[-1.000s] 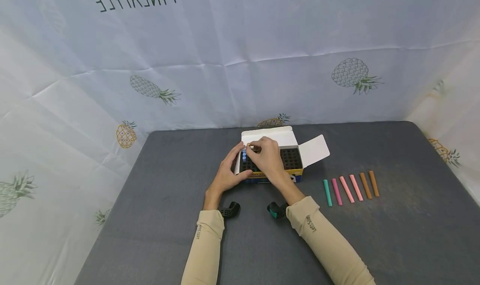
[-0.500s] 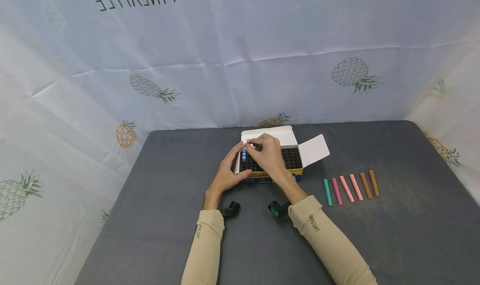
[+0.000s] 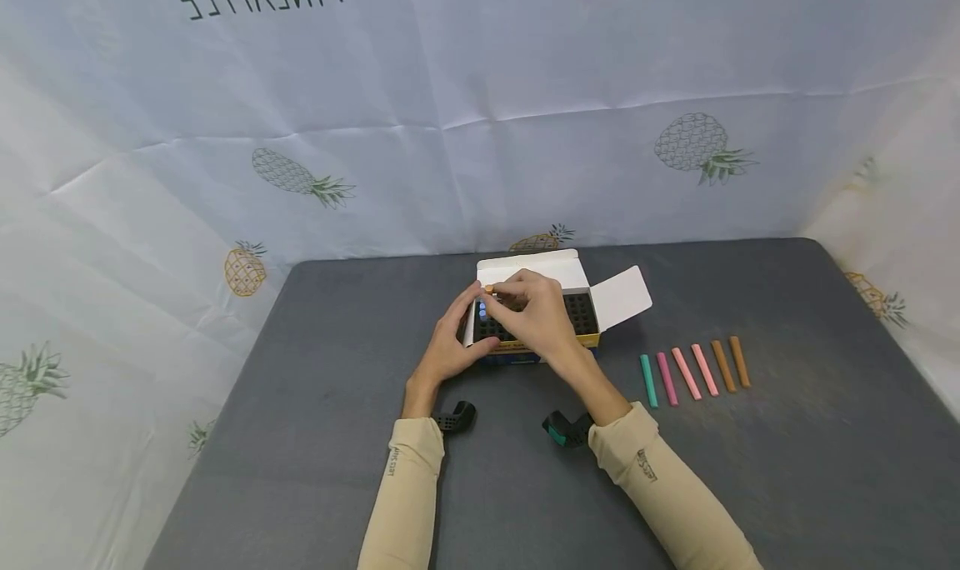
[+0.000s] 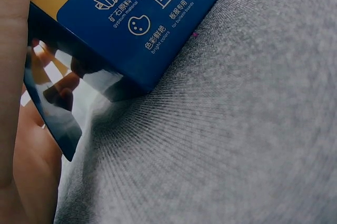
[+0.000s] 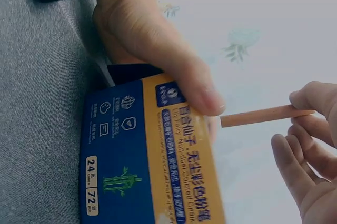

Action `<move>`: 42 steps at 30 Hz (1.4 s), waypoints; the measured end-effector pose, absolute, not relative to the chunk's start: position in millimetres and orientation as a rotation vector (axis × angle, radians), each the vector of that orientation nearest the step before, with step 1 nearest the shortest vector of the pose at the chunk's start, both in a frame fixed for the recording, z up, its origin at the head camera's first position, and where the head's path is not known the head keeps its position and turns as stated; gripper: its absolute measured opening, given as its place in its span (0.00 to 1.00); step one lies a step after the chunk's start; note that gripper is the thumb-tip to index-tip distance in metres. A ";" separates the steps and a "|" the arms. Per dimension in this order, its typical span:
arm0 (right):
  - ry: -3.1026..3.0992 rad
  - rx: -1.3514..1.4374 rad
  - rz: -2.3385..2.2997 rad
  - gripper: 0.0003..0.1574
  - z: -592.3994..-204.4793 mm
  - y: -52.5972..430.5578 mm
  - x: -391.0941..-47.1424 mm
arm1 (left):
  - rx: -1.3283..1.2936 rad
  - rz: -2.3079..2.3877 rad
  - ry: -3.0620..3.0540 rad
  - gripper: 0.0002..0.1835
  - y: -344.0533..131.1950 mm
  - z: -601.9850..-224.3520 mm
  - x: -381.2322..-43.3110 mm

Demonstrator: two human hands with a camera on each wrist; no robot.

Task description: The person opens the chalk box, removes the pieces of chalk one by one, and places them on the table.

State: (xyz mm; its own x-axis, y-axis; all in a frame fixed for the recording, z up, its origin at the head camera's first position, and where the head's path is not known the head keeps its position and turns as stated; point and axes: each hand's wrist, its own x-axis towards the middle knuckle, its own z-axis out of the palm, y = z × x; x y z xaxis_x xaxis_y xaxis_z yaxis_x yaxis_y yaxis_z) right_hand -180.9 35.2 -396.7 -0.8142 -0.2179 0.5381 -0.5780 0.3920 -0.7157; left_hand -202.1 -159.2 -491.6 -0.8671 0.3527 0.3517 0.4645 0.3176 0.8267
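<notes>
My right hand (image 3: 536,316) pinches an orange-brown chalk stick (image 5: 258,116) between thumb and fingertips. In the right wrist view the stick stands clear of the box's open top. My left hand (image 3: 442,352) grips the left end of the blue and yellow chalk box (image 5: 118,150), its thumb along the front. Inside the box is a black insert (image 3: 579,310) full of round holes. Several blue chalk sticks (image 3: 483,310) stand in holes near the left end. My right hand hides the middle of the insert. In the left wrist view the box's printed side (image 4: 142,19) fills the top.
Several chalk sticks lie in a row right of the box: a teal one (image 3: 648,381), a magenta one (image 3: 667,378), pink ones (image 3: 686,373) and brown ones (image 3: 723,366). The box's white lid (image 3: 536,266) and side flap (image 3: 622,298) stand open. A pineapple-print curtain (image 3: 465,170) hangs behind the dark table (image 3: 330,328).
The chalk stick rises a little, then comes slightly down again in my right hand. My right wrist swings a bit to the right. The left hand keeps its grip; the whole view shifts slightly.
</notes>
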 end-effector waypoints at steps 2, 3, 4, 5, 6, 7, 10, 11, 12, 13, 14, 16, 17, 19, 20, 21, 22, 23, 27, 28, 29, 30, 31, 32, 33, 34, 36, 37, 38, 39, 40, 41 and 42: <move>-2.297 0.716 1.396 0.12 -395.8 37.2 -176.4 | -0.767 -1.598 -2.464 0.46 -159.1 -492.2 -202.8; -2.297 0.726 1.401 0.12 -395.4 38.2 -174.1 | -0.767 -1.599 -2.463 0.46 -159.2 -492.5 -203.0; -2.297 0.736 1.405 0.11 -395.0 39.2 -171.9 | -0.766 -1.600 -2.462 0.46 -159.2 -492.7 -203.2; -2.296 0.744 1.404 0.11 -394.6 40.3 -169.7 | -0.764 -1.602 -2.460 0.46 -159.2 -492.6 -203.2; -2.292 0.752 1.407 0.10 -394.0 41.4 -167.3 | -0.762 -1.602 -2.458 0.46 -159.3 -493.0 -203.6; -2.286 0.759 1.407 0.10 -393.5 42.4 -165.1 | -0.761 -1.599 -2.457 0.46 -159.6 -493.3 -203.9; -2.274 0.771 1.408 0.09 -391.8 45.1 -158.5 | -0.761 -1.587 -2.459 0.46 -160.9 -493.5 -204.2; -2.273 0.771 1.408 0.09 -391.4 45.9 -156.3 | -0.760 -1.583 -2.457 0.46 -161.4 -493.7 -204.4; -2.273 0.771 1.412 0.09 -391.0 46.6 -154.0 | -0.761 -1.580 -2.455 0.47 -162.0 -494.1 -204.6; -2.275 0.769 1.414 0.09 -390.7 47.3 -151.8 | -0.764 -1.580 -2.453 0.48 -162.4 -494.2 -204.7; -2.281 0.768 1.413 0.10 -390.5 47.8 -149.7 | -0.767 -1.577 -2.452 0.50 -162.6 -494.7 -205.0; -2.291 0.769 1.409 0.10 -390.5 48.8 -145.5 | -0.773 -1.572 -2.444 0.52 -162.7 -495.3 -205.3; -2.295 0.769 1.406 0.10 -390.8 49.3 -143.5 | -0.776 -1.569 -2.442 0.53 -162.6 -495.5 -205.5; -2.300 0.774 1.402 0.09 -391.8 50.8 -139.7 | -0.780 -1.563 -2.444 0.54 -162.2 -495.5 -205.5; -2.302 0.778 1.396 0.09 -392.6 51.6 -137.9 | -0.780 -1.560 -2.448 0.54 -162.0 -495.4 -205.4; -2.303 0.782 1.395 0.09 -393.5 52.7 -136.1 | -0.779 -1.561 -2.450 0.54 -161.8 -495.3 -205.3; -2.305 0.784 1.396 0.09 -394.3 53.8 -134.4 | -0.775 -1.562 -2.453 0.55 -161.6 -495.0 -205.1; -2.304 0.786 1.395 0.09 -395.0 55.1 -132.9 | -0.773 -1.563 -2.455 0.55 -161.5 -494.9 -204.9; -2.304 0.788 1.383 0.08 -396.7 59.7 -127.3 | -0.776 -1.560 -2.453 0.56 -161.5 -494.8 -204.8; -2.302 0.785 1.387 0.08 -397.0 60.8 -126.2 | -0.777 -1.556 -2.452 0.56 -161.6 -495.2 -205.0; -2.300 0.783 1.386 0.07 -397.4 61.8 -125.1 | -0.781 -1.554 -2.450 0.55 -161.6 -495.6 -205.3; -2.297 0.780 1.386 0.07 -397.9 62.9 -124.2 | -0.785 -1.556 -2.448 0.53 -161.4 -495.8 -205.5; -2.296 0.776 1.385 0.07 -398.7 63.9 -123.3 | -0.783 -1.559 -2.450 0.52 -161.1 -496.0 -205.6; -2.296 0.772 1.382 0.07 -399.6 65.0 -122.5 | -0.784 -1.561 -2.452 0.49 -160.6 -495.7 -205.3; -2.297 0.768 1.380 0.07 -400.5 66.1 -121.7 | -0.783 -1.567 -2.453 0.47 -159.9 -494.9 -204.8; -2.301 0.765 1.373 0.07 -401.1 67.2 -121.0 | -0.780 -1.573 -2.457 0.46 -159.0 -493.3 -203.9; -2.310 0.762 1.353 0.07 -402.1 69.7 -119.4 | -0.778 -1.584 -2.463 0.44 -156.5 -485.4 -199.3; -2.315 0.763 1.342 0.06 -402.2 71.0 -118.5 | -0.777 -1.589 -2.467 0.44 -155.3 -480.2 -196.4; -2.320 0.764 1.332 0.06 -402.2 72.4 -117.6 | -0.776 -1.589 -2.470 0.43 -153.8 -475.2 -193.7; -2.325 0.764 1.323 0.06 -401.8 74.0 -116.5 | -0.774 -1.591 -2.474 0.43 -152.7 -470.3 -191.0; -2.329 0.765 1.313 0.06 -401.5 75.4 -115.4 | -0.775 -1.595 -2.473 0.43 -151.9 -465.8 -188.4; -2.329 0.765 1.304 0.06 -401.1 76.9 -114.4 | -0.775 -1.597 -2.471 0.43 -151.4 -461.9 -186.1; -2.329 0.765 1.295 0.06 -400.6 78.4 -113.5 | -0.773 -1.600 -2.470 0.42 -151.2 -459.2 -184.4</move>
State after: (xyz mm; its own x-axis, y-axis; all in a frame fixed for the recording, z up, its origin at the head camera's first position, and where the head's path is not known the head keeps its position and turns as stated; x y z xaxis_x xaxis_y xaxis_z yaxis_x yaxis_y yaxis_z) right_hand -113.5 78.4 -400.6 -0.7857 -0.2796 0.5518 -0.6163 0.4310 -0.6591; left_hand -184.4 -151.2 -459.2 -0.8664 0.3593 0.3468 0.4634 0.3197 0.8265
